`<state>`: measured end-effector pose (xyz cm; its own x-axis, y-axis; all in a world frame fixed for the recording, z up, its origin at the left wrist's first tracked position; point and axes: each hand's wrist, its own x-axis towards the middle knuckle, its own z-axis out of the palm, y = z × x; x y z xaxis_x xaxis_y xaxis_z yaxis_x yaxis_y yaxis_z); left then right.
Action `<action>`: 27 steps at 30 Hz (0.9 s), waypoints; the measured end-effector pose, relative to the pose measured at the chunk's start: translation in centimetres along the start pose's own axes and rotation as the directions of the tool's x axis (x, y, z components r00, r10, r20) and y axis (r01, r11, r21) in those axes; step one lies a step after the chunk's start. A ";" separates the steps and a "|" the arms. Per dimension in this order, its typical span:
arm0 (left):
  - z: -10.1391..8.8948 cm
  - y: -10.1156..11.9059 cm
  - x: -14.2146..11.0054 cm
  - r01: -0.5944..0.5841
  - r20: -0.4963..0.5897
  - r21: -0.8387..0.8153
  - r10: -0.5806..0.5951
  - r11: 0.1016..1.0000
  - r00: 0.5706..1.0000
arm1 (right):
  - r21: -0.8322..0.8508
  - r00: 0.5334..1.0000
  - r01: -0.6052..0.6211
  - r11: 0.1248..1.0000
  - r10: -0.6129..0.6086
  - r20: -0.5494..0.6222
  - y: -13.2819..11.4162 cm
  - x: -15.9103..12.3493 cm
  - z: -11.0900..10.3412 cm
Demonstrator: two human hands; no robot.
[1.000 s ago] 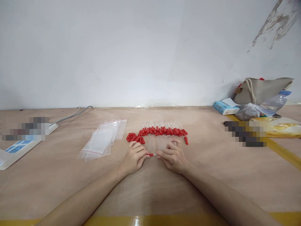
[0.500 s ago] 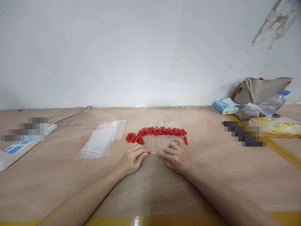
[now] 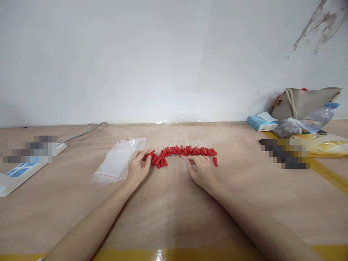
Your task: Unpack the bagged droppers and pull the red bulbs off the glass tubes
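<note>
My left hand (image 3: 139, 167) is at the left end of the red rubber dropper bulbs, thumb and fingers closed around one red bulb (image 3: 150, 153). The small pile of loose bulbs (image 3: 159, 161) lies just right of its fingertips. My right hand (image 3: 202, 169) pinches the upper end of a thin clear tube (image 3: 185, 158), partly hidden by the fingers. Below and left of it, more clear tubes (image 3: 176, 168) lie side by side on the table. Beyond both hands is a row of droppers (image 3: 187, 149), red bulbs toward me and clear stems pointing away.
A single red bulb (image 3: 215, 161) lies right of the row. Clear zip bags (image 3: 115, 159) are stacked at left, near a white power strip (image 3: 35, 166) with a grey cable. On the right are a blue tissue pack (image 3: 261, 122), a grey bag (image 3: 312, 103) and yellow plastic packaging (image 3: 323, 148).
My left hand has moved left and away from me to the bulb pile. My right hand has moved slightly away among the tubes. The bulb and tube held between both hands are no longer there.
</note>
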<state>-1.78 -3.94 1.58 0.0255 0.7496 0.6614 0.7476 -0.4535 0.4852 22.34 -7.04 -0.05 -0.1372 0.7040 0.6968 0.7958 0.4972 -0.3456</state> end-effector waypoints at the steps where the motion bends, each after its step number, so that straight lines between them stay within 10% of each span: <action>1: 0.2 0.0 0.0 0.002 0.006 -0.005 -0.002 1.000 1.000 | -0.001 1.000 0.008 1.000 -0.008 -0.004 -0.1 0.0 0.3; 19: -0.1 0.9 1.4 -0.104 0.022 0.102 0.103 0.989 0.994 | -0.103 0.975 0.202 0.974 -0.191 0.110 -0.4 -0.3 0.9; 27: 2.0 2.7 4.2 -0.113 0.289 0.338 0.012 0.934 0.957 | -0.090 0.989 0.145 0.985 -0.142 0.039 -0.4 -0.2 0.3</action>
<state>1.69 -1.01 4.52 0.2249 0.8517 0.4733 0.9200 -0.3456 0.1846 21.84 -7.20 -0.24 -0.2717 0.6456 0.7137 0.8175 0.5462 -0.1829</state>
